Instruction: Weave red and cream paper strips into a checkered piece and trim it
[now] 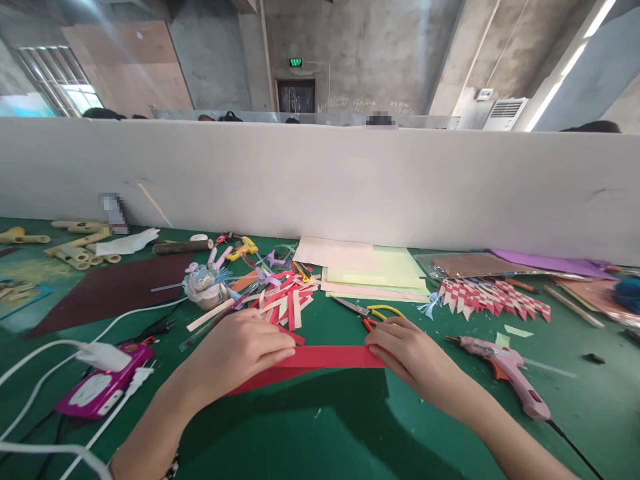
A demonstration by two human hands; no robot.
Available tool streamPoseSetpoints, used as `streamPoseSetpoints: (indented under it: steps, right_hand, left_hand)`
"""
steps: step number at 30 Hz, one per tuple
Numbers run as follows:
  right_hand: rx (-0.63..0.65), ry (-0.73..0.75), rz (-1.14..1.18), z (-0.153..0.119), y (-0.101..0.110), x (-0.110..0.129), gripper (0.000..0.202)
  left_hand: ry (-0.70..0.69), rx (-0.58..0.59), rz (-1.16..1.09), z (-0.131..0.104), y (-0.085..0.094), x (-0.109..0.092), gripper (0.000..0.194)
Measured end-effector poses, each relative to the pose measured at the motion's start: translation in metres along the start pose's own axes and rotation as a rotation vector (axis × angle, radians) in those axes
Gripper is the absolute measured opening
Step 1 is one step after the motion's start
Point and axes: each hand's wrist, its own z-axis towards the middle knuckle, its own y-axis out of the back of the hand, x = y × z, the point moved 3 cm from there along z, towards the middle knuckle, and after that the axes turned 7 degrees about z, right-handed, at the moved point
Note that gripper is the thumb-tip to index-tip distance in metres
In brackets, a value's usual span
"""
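Note:
Between my two hands a folded strip of red paper (330, 357) is stretched level above the green table. My left hand (247, 350) pinches its left end, where another red layer slants down beneath the strip. The right end is held by my right hand (413, 350), fingers closed over the edge. Just beyond the right fingers lie scissors (356, 307) with yellow and red handles. A heap of cut red and pale pink paper strips (293, 300) sits behind my left hand. My thumbs are mostly hidden.
Sheets of pink and yellow paper (377, 267) lie against the white partition (320, 180). On the right are a woven red-and-white paper piece (490, 297) and a pink glue gun (510, 373) with its cable. A purple power strip (107, 383) with white cords occupies the left, near bamboo pieces (80, 253).

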Motion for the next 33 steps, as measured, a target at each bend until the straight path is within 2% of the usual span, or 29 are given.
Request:
streamPoseSetpoints:
  steps: [2, 5, 10, 13, 17, 23, 28, 33]
  right_hand:
    - [0.008, 0.001, 0.002, 0.003, -0.003, -0.002, 0.024]
    - [-0.045, 0.039, -0.020, 0.007, -0.004, -0.001, 0.024]
    - [-0.093, 0.112, -0.050, 0.017, -0.011, 0.011, 0.027]
    - [-0.105, 0.094, -0.052, 0.022, -0.015, 0.015, 0.030]
    - [-0.108, 0.061, -0.025, 0.023, -0.016, 0.015, 0.030]
    - [-0.057, 0.079, 0.013, 0.021, -0.013, 0.017, 0.032]
    - [-0.078, 0.039, 0.062, 0.015, 0.000, 0.009, 0.025]
    - [-0.062, -0.009, 0.064, -0.001, 0.016, 0.000, 0.026]
  left_hand:
    - [0.019, 0.004, 0.022, 0.000, 0.001, 0.002, 0.030]
    - [0.063, 0.007, 0.051, 0.006, -0.001, -0.002, 0.030]
    - [0.051, -0.006, 0.056, 0.032, -0.023, -0.027, 0.026]
    - [0.012, -0.099, 0.115, 0.043, -0.037, -0.038, 0.027]
    - [-0.061, -0.274, 0.211, 0.043, -0.044, -0.041, 0.027]
    - [-0.180, -0.389, 0.342, 0.032, -0.048, -0.035, 0.023]
    - [-0.193, -0.361, 0.384, 0.021, -0.039, -0.017, 0.025]
    - [-0.163, -0.332, 0.444, -0.002, -0.026, 0.005, 0.028]
